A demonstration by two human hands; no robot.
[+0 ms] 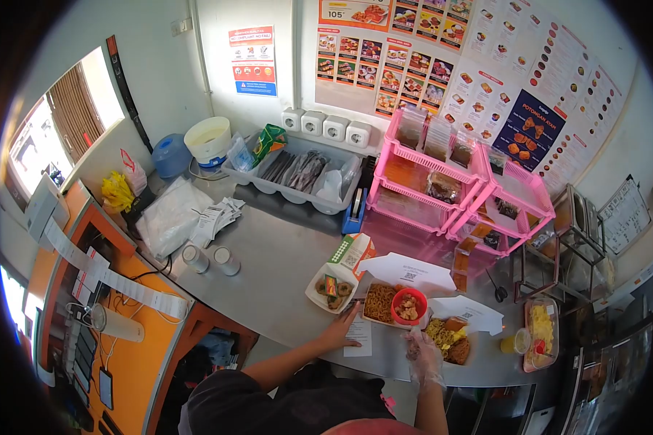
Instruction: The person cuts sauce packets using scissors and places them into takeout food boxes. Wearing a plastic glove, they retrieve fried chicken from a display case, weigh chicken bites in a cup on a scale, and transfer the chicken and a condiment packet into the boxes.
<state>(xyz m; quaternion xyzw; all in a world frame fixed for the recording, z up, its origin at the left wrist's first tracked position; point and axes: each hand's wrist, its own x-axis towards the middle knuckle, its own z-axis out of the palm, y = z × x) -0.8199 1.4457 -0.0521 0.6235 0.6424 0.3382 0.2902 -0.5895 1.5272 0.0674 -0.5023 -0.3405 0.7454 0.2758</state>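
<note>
My left hand (339, 330) is bare, its fingers stretched out by the left side of an open noodle box (379, 303) and the top of a paper receipt (358, 338). In that box, a red bowl (409, 306) with chunky pale pieces sits over the noodles. My right hand (424, 357) wears a clear plastic glove and is just below the red bowl. Its fingers look curled together; what they hold, if anything, is hidden. To its right, a second open box (448, 339) holds yellow-topped food and a browned piece. A smaller box (331, 288) contains ring-shaped pieces and a sachet.
Pink stacked baskets (432, 185) with packets stand at the back, beside a blue tape dispenser (354, 212) and a grey cutlery tray (297, 177). Scissors (496, 286), a small yellow cup (516, 341) and a tub of yellow food (541, 333) are on the right. Two cans (226, 261) stand left.
</note>
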